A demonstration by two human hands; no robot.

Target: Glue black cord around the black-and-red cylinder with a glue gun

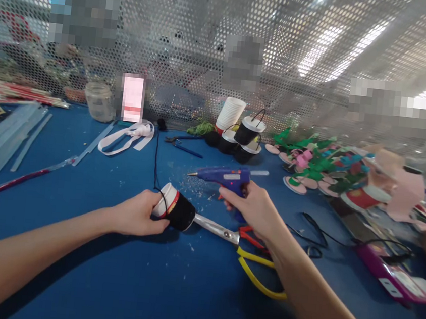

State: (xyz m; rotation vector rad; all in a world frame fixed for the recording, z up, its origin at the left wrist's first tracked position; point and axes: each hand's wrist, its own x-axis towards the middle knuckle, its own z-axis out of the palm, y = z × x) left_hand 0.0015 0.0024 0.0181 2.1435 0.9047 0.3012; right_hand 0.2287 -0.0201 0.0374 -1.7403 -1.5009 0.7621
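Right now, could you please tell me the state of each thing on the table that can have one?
Left hand: gripping the black cup, fingers wrapped round it.
Black cup: held tipped on its side, white rim toward the palm.
Right hand: closed on the glue gun.
Glue gun: held level, nozzle pointing left.
Scissors: lying flat, blades closed.
Glass jar: upright.

On a blue bench, the left hand grips a black paper cup lying on its side. The right hand holds a blue glue gun above it. Yellow-handled scissors lie between them, just beside the cup.
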